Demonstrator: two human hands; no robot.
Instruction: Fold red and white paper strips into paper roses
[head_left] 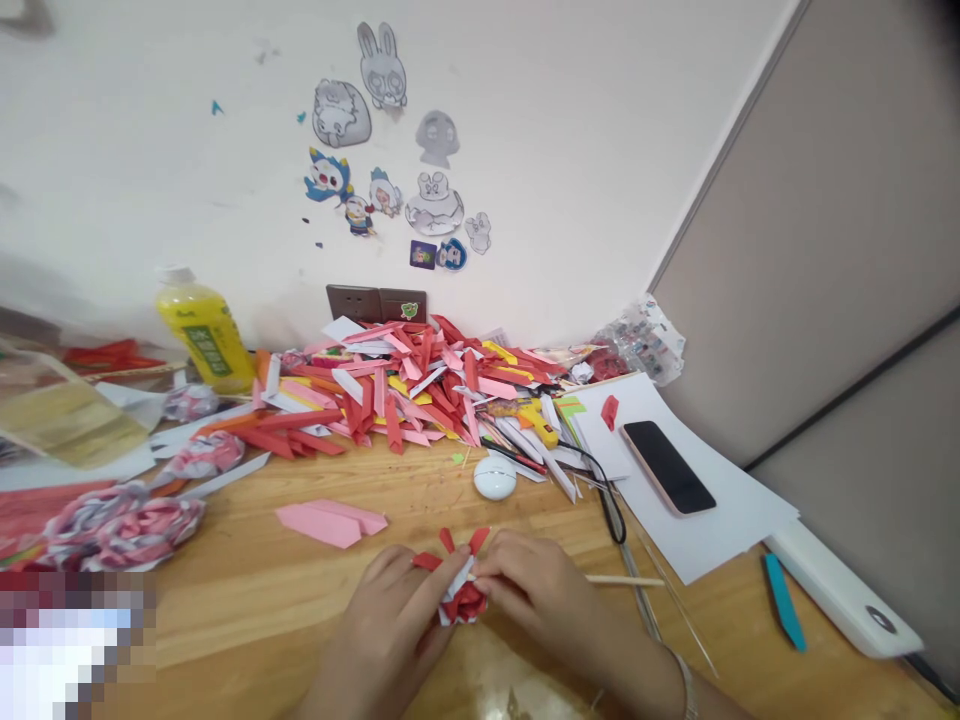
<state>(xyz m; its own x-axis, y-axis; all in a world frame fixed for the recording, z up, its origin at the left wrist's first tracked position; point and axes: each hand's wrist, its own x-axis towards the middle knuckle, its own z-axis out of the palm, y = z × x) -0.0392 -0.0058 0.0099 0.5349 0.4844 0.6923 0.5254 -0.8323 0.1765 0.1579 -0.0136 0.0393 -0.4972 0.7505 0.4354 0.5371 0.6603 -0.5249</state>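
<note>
Between my two hands, low in the middle of the head view, is a folded red and white paper piece (463, 603) with red tips sticking up at its far side. My left hand (401, 615) is closed around its left side, thumb laid along the top. On the other side, my right hand (529, 585) pinches its edge between thumb and fingers. A thin wooden stick (626, 580) shows just past my right hand. Left of the hands a folded pink paper strip (331, 522) lies on the wooden table (247, 590). Part of the held piece is hidden by my fingers.
A large heap of folded paper strips (405, 385) lines the wall. Near it are a yellow glue gun (538, 425), a white rounded object (495, 478) and a yellow drink bottle (210, 335). A phone (669, 467) rests on white paper (701, 555). Pink-white paper bundles (124, 525) lie left.
</note>
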